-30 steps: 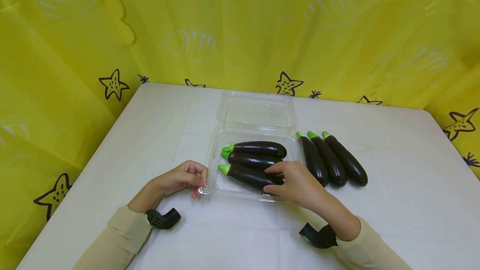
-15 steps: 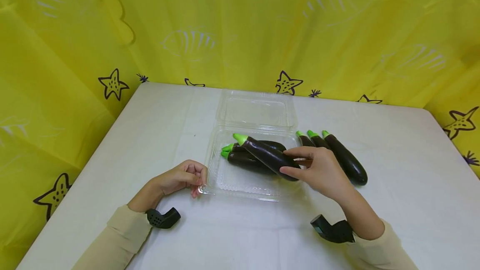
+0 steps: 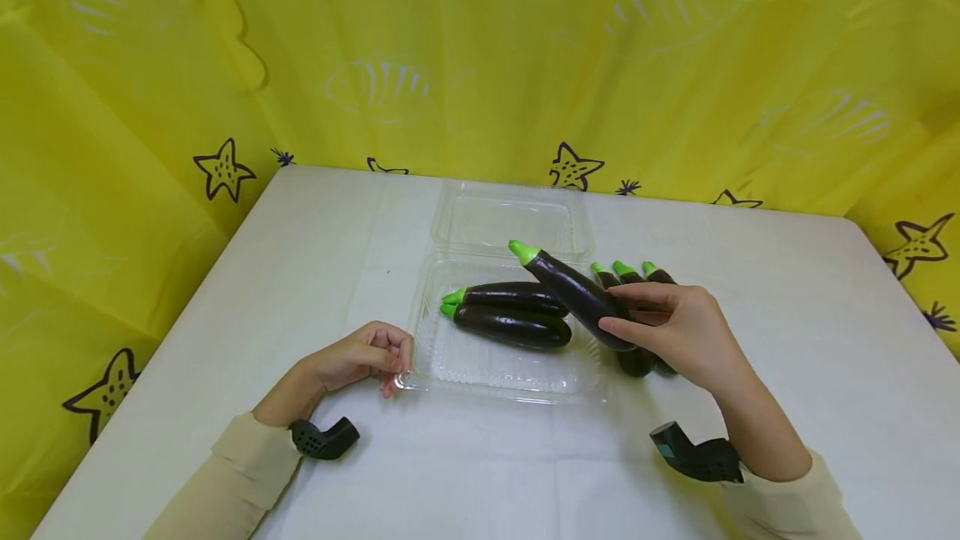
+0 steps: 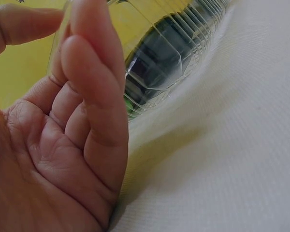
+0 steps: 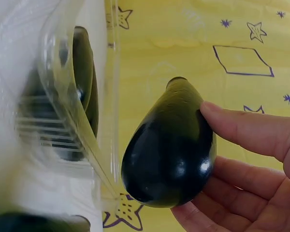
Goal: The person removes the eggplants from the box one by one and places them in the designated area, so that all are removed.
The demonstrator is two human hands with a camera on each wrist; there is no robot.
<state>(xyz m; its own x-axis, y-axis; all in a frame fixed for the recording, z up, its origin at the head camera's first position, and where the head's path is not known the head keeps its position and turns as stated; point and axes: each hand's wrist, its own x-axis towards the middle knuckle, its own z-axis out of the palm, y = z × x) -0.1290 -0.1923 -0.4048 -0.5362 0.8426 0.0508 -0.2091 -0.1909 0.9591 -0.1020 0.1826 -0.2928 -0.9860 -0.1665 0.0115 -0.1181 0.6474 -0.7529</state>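
My right hand [image 3: 678,327] holds an eggplant [image 3: 577,290] by its thick end, between thumb and fingers, with the green stem pointing up and left. The eggplant [image 5: 169,150] is raised beside the container's right side in the right wrist view. My left hand [image 3: 367,357] pinches the front left corner of a clear plastic clamshell container [image 3: 487,382]. In the left wrist view, thumb and fingers [image 4: 94,87] meet at its rim. Inside the container, two eggplants [image 3: 513,327] lie side by side, stems to the left.
The container's lid [image 3: 513,219] lies folded back behind its base. More eggplants [image 3: 636,362] lie on the white table [image 3: 810,373] right of the container, partly covered by my right hand and the held eggplant. A yellow patterned cloth [image 3: 480,65] hangs behind the table.
My right hand has gripped the front eggplant in the container, lifted it and carried it right, over the container's right edge. My left hand has stayed at the corner.
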